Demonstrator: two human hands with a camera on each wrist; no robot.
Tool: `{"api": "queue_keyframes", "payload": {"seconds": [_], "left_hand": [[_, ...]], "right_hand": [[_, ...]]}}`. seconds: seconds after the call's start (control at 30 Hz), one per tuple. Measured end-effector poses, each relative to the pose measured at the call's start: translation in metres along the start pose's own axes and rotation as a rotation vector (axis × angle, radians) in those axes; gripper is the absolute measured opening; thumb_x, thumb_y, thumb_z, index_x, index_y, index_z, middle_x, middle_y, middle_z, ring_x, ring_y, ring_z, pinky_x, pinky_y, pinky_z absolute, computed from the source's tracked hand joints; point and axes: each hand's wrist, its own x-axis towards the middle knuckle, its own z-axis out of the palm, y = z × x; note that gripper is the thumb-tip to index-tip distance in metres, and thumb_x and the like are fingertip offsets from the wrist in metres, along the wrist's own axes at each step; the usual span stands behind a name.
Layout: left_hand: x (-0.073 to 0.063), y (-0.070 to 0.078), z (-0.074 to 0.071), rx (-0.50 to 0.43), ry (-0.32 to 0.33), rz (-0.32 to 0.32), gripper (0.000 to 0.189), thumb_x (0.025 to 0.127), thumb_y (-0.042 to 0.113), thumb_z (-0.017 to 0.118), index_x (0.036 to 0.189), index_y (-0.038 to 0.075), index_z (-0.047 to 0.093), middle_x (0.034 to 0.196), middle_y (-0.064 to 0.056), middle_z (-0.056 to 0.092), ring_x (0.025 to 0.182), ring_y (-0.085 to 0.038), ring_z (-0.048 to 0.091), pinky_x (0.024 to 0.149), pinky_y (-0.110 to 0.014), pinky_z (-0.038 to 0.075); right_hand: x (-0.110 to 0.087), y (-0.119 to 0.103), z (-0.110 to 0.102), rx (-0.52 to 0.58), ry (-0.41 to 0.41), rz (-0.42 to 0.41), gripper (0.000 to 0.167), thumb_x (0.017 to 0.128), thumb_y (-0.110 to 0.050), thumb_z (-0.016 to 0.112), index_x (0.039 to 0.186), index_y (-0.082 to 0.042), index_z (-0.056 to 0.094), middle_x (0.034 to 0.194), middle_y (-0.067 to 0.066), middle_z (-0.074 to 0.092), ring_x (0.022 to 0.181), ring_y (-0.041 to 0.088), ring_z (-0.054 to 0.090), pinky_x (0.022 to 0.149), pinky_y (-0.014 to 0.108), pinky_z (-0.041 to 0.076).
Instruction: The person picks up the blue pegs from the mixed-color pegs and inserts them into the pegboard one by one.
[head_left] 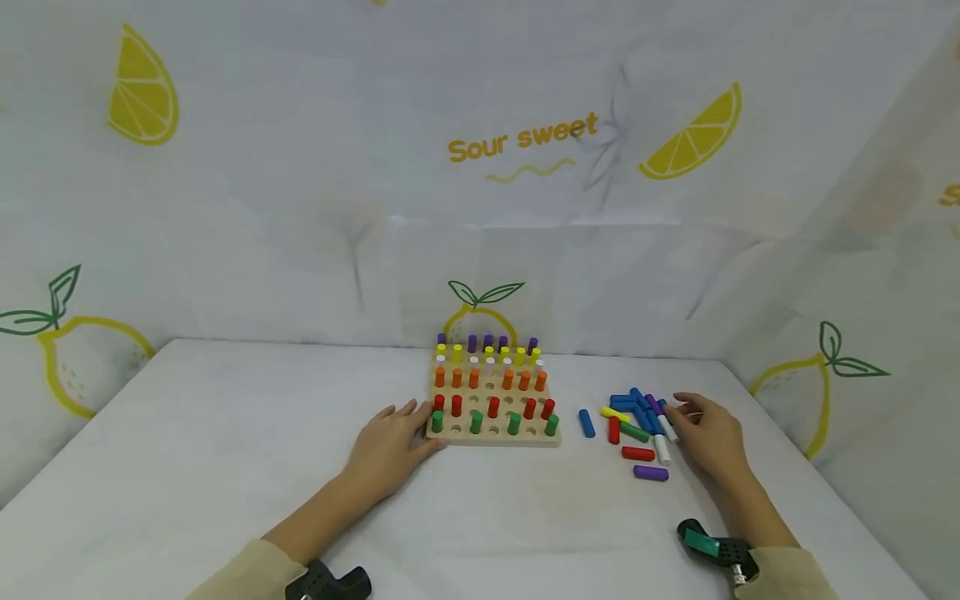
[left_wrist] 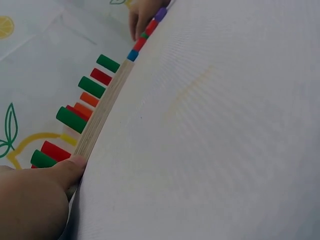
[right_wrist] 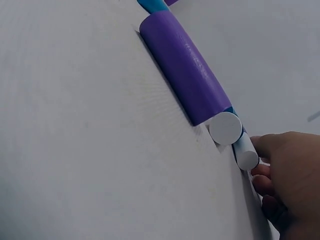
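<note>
A wooden pegboard (head_left: pixel 495 442) stands at the middle of the table with rows of coloured pegs upright in it. My left hand (head_left: pixel 386 450) grips its near left corner, thumb along the front edge and fingers at the left side. That thumb (left_wrist: pixel 75 164) presses the board's edge in the left wrist view. My right hand (head_left: pixel 708 435) is at the right side of a pile of loose pegs, fingers bent, fingertips right by a blue peg (head_left: pixel 662 404) and a white peg (head_left: pixel 667 430). I cannot tell whether it pinches one.
Loose pegs lie right of the board: a purple peg (head_left: pixel 651 473) nearest me, red pegs (head_left: pixel 637 454), a green peg (head_left: pixel 634 433), a yellow peg (head_left: pixel 615 414) and several blue ones. One blue peg (head_left: pixel 586 423) lies apart, nearer the board. A lemon-printed cloth (head_left: pixel 300 167) hangs behind the table.
</note>
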Motion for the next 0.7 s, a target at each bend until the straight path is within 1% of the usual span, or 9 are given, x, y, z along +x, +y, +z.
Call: {"api": "queue_keyframes", "payload": {"seconds": [0.13, 0.2, 0.4, 0.57, 0.7], "left_hand": [[0.0001, 0.0014, -0.001, -0.018, 0.019, -0.013, 0.062, 0.09, 0.044, 0.074, 0.138, 0.008, 0.062, 0.137, -0.016, 0.066, 0.132, -0.031, 0.061, 0.115, -0.051, 0.045], [-0.0001, 0.0015, -0.0011, -0.031, 0.021, -0.016, 0.062, 0.089, 0.044, 0.074, 0.138, 0.007, 0.062, 0.137, -0.017, 0.065, 0.132, -0.031, 0.061, 0.115, -0.051, 0.045], [0.0, 0.0002, -0.002, -0.046, 0.002, -0.03, 0.063, 0.09, 0.044, 0.074, 0.14, 0.008, 0.061, 0.139, -0.018, 0.063, 0.133, -0.032, 0.06, 0.116, -0.051, 0.044], [0.0007, 0.0002, -0.0021, -0.054, 0.0, -0.032, 0.063, 0.09, 0.043, 0.074, 0.14, 0.008, 0.061, 0.139, -0.018, 0.063, 0.133, -0.032, 0.06, 0.117, -0.052, 0.043], [0.0007, 0.0, -0.0018, -0.051, 0.007, -0.034, 0.062, 0.089, 0.044, 0.075, 0.139, 0.008, 0.062, 0.139, -0.017, 0.064, 0.132, -0.032, 0.06, 0.116, -0.052, 0.044]], "right_hand": [[0.0002, 0.0013, -0.003, -0.041, -0.067, -0.045, 0.043, 0.101, -0.018, 0.058, 0.134, 0.009, 0.055, 0.11, 0.031, 0.062, 0.093, 0.037, 0.06, 0.078, 0.046, 0.06], [0.001, 0.0016, -0.0042, -0.054, -0.082, -0.053, 0.042, 0.1, -0.016, 0.058, 0.134, 0.009, 0.056, 0.108, 0.031, 0.062, 0.091, 0.037, 0.059, 0.078, 0.048, 0.06], [0.0017, 0.0013, -0.0032, -0.059, -0.069, -0.053, 0.039, 0.1, -0.016, 0.058, 0.131, 0.008, 0.058, 0.102, 0.027, 0.063, 0.086, 0.032, 0.057, 0.071, 0.039, 0.057], [0.0016, 0.0017, -0.0047, -0.054, -0.063, -0.054, 0.038, 0.099, -0.016, 0.059, 0.129, 0.008, 0.057, 0.1, 0.027, 0.063, 0.083, 0.03, 0.057, 0.069, 0.037, 0.057], [0.0014, 0.0007, -0.0063, -0.047, -0.07, -0.046, 0.039, 0.099, -0.017, 0.059, 0.128, 0.008, 0.057, 0.099, 0.026, 0.063, 0.082, 0.028, 0.056, 0.068, 0.033, 0.055]]}}
